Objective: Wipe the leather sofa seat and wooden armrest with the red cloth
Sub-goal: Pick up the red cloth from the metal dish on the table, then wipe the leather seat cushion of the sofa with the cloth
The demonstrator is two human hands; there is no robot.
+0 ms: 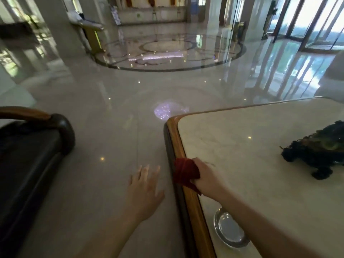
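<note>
Sofa seat (24,164) is lying well left of my right hand (206,175), which is clenching the red cloth (186,173) at the desk (260,164) edge, my left hand (144,190) hanging released between.

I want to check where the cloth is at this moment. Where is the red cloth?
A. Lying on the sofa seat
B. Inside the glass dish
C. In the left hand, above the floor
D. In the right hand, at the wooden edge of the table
D: the right hand grips the red cloth against the wooden edge of the table; the left hand is open and holds nothing.
</note>
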